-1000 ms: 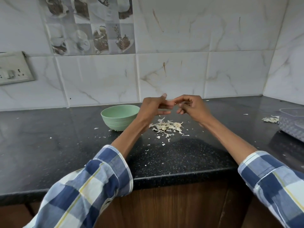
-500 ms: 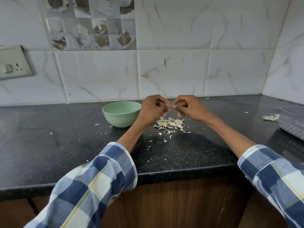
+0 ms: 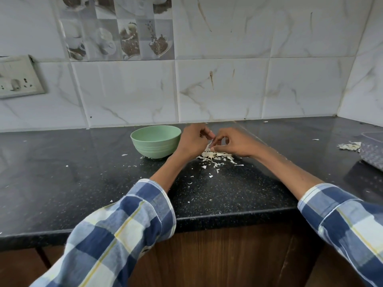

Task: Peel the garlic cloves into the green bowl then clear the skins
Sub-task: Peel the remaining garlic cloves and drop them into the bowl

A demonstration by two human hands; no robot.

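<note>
**Peeling over the skin pile, bowl waiting on your left**

Nearest you, your checked sleeves [image 3: 132, 222] are reaching out over the black counter [image 3: 62, 183]. Further out, your left hand [image 3: 191, 141] and right hand [image 3: 234, 142] are meeting, fingers curled and pinching together at something small. It is probably a garlic clove with a pale strip of skin [image 3: 209, 145] coming away, though the clove itself is too hidden to tell its long axis. Directly beneath your fingertips the pile of skins [image 3: 215, 157] is lying, with flakes scattered toward you. The green bowl [image 3: 155, 141] is standing just beside your left hand, on its outer side, so that hand is nearer for the drop. Nothing is standing between. Well off to the right, more skins [image 3: 350, 146] are lying against a clear container [image 3: 373, 152].
</note>
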